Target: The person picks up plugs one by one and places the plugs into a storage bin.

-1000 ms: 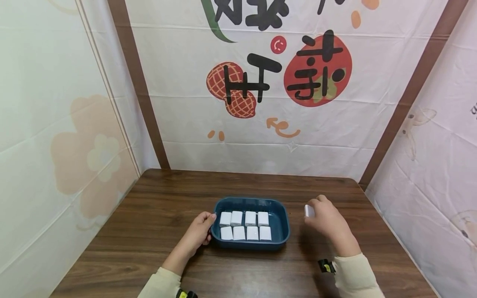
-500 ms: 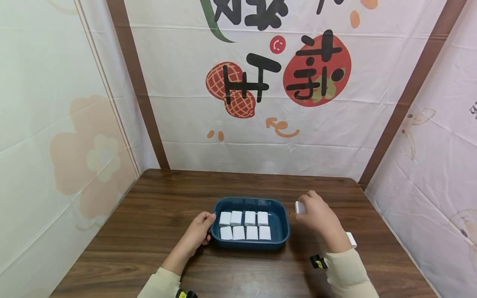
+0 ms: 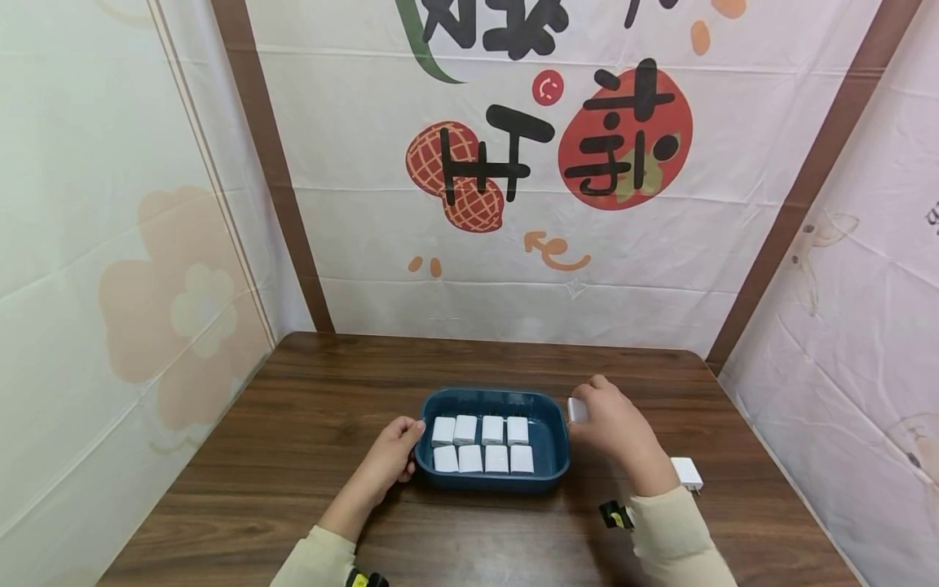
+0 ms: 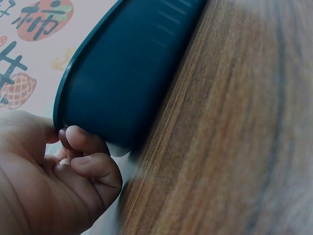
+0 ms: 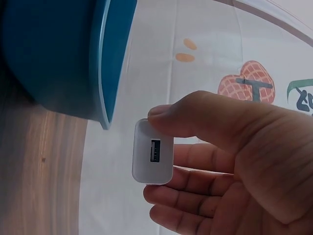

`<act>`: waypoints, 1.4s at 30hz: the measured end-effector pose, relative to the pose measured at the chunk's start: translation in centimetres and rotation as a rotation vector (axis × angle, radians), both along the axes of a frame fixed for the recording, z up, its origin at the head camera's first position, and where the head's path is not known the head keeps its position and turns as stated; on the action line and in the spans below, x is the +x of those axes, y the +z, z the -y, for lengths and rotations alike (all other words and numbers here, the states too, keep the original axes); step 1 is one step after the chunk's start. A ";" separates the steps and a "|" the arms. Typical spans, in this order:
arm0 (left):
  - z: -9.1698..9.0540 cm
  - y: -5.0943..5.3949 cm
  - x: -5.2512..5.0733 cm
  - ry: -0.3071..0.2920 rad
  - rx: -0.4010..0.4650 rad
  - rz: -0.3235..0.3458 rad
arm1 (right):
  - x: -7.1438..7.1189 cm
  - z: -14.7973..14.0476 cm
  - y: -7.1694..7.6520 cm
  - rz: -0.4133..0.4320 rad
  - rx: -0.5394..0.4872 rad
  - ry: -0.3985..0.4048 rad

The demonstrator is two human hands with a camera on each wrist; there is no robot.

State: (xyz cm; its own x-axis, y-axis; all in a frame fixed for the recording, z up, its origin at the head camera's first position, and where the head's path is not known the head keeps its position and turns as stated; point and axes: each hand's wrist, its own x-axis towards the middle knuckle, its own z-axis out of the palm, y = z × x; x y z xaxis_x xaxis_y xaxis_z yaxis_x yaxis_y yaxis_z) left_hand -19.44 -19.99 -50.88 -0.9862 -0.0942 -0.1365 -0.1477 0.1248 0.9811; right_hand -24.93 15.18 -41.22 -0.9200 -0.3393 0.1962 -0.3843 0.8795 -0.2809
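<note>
A dark blue tray [image 3: 487,483] sits on the wooden table, holding several white USB chargers [image 3: 495,460] in two rows toward its left and middle. My left hand [image 3: 387,458] grips the tray's left end; in the left wrist view its fingers curl at the rim [image 4: 59,98]. Just beyond the tray's right end, my right hand [image 3: 618,430] pinches another white USB charger [image 5: 142,164] between thumb and fingers. Its USB port faces the right wrist camera, and it is held outside the tray, near the rim. The tray's inside is hidden in both wrist views.
One more white charger [image 3: 685,471] lies on the table [image 3: 352,367] by the right forearm, with metal prongs showing. Bare tray floor [image 3: 544,444] shows right of the rows. A printed white cloth [image 3: 513,310] hangs behind the table.
My right hand has moved left with the charger, up to the tray's right end. The charger on the table has come into sight from behind the right arm. Left hand and tray stay put.
</note>
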 end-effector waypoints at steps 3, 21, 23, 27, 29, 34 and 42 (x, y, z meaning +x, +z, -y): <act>0.0 0.0 0.1 0.001 -0.003 0.002 | 0.0 0.4 -0.1 0.004 0.008 0.017; -0.1 0.1 0.1 0.007 -0.015 0.006 | 0.1 3.3 -0.7 0.007 0.063 0.048; -0.1 0.1 0.1 0.009 -0.013 0.004 | 0.0 3.5 -0.8 0.004 0.070 0.051; -0.1 0.0 0.0 0.010 -0.003 0.000 | -0.1 4.0 -1.1 -0.005 0.083 0.070; 0.0 -0.1 0.0 0.010 0.004 -0.003 | -0.2 4.2 -1.2 -0.008 0.084 0.080; 0.0 -0.2 -0.1 0.007 0.006 -0.004 | -0.6 4.7 -1.9 -0.026 0.113 0.105; 0.0 -0.2 -0.1 0.005 -0.004 -0.007 | -1.2 5.3 -2.8 -0.058 0.170 0.137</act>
State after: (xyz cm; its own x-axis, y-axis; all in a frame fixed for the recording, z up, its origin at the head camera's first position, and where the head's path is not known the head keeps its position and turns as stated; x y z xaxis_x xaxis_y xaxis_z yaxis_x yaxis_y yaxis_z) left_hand -19.52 -20.00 -51.09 -0.9867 -0.0993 -0.1289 -0.1411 0.1278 0.9817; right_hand -26.10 9.93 -43.98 -0.8521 -0.4926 0.1771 -0.5142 0.8509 -0.1074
